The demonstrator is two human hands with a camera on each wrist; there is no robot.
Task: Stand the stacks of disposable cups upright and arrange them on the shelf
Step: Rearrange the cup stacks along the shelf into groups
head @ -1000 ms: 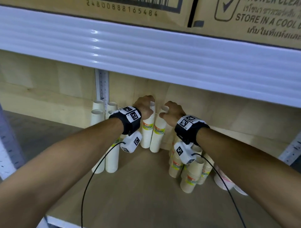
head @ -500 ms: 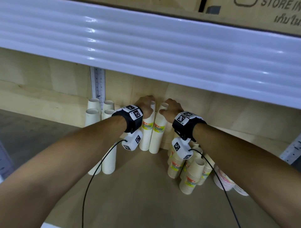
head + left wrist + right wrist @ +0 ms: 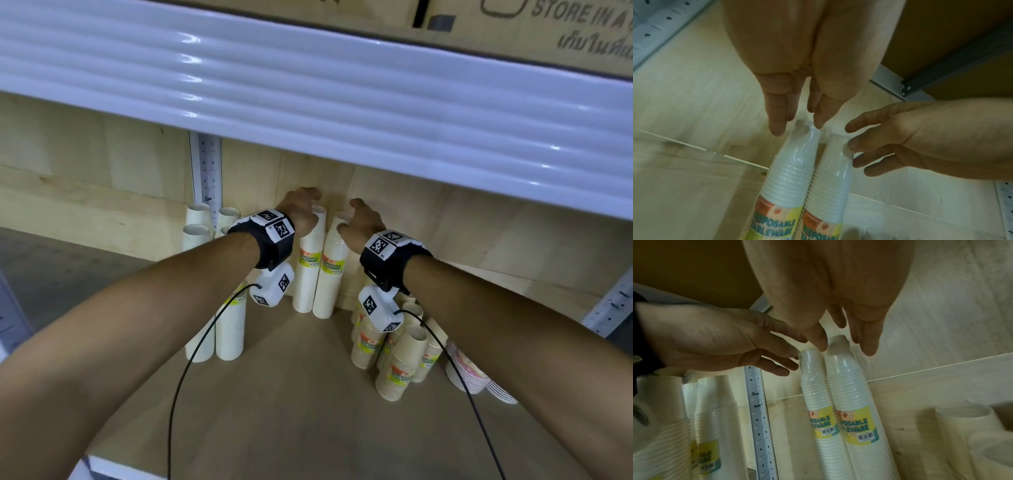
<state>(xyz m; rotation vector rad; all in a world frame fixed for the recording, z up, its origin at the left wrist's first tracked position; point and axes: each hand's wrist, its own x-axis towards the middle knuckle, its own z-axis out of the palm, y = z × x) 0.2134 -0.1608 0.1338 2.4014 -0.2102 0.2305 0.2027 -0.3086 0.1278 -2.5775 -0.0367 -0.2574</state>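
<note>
Two wrapped stacks of white disposable cups stand upright side by side against the back panel, the left stack [image 3: 308,270] [image 3: 789,175] [image 3: 816,386] touching the right stack [image 3: 331,274] [image 3: 830,175] [image 3: 849,386]. My left hand [image 3: 303,205] [image 3: 797,128] [image 3: 789,356] hovers at the left stack's top with straight fingers, tips just at its rim. Over the right stack's top my right hand [image 3: 358,216] [image 3: 844,348] [image 3: 855,146] has its fingers spread, one fingertip brushing the wrap. Neither hand holds anything.
More upright white stacks [image 3: 229,329] stand at the left by the perforated upright [image 3: 205,171]. Brown paper cup stacks [image 3: 397,363] and patterned bowls [image 3: 469,373] crowd the right. The upper shelf's white edge [image 3: 308,113] hangs low overhead. Bare shelf board [image 3: 291,411] lies in front.
Both hands gripped the tops of the two stacks before; now their fingers have straightened and let go. The stacks stay upright in place.
</note>
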